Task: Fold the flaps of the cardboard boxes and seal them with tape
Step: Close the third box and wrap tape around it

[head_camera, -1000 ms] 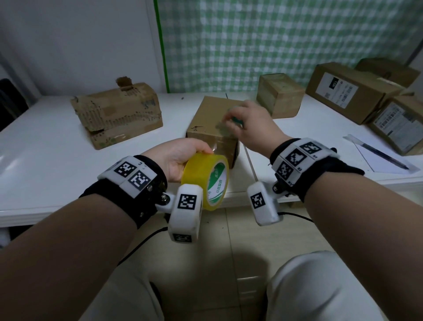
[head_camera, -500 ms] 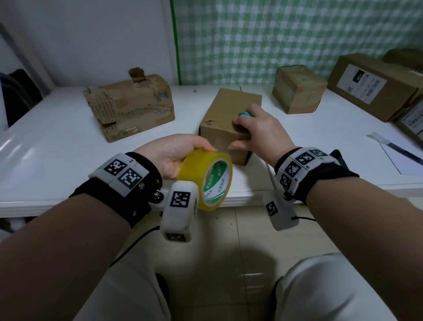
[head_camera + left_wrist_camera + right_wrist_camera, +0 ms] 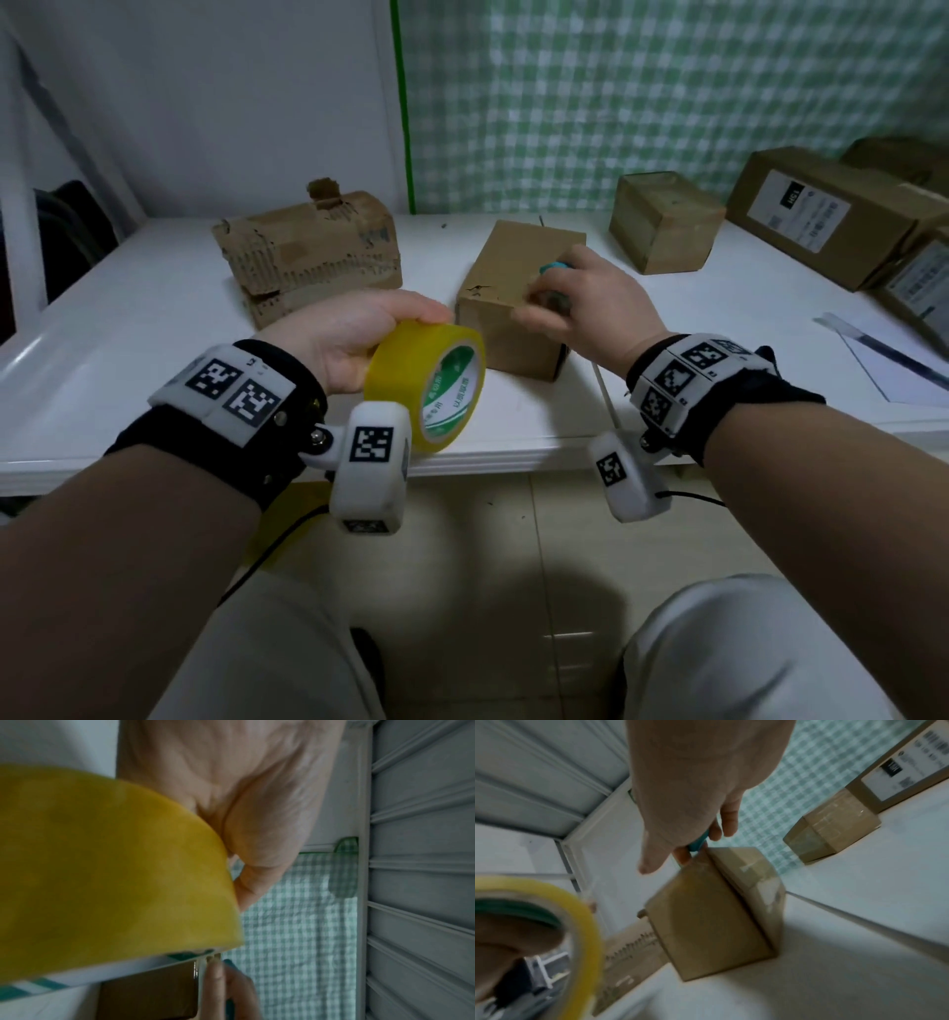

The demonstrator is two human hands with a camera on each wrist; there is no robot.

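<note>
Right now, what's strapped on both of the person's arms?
Each bare forearm wears a black wrist strap topped by white blocks with black square markers: left hand, right hand. A white marker-tagged camera pod hangs under each wrist, trailing a thin black cable. No sleeves.

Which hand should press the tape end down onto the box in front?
Probably the right hand: it is already at the box, though it grips a teal tool, leaving only some fingers free. The left hand grips the tape roll short of the box.
</note>
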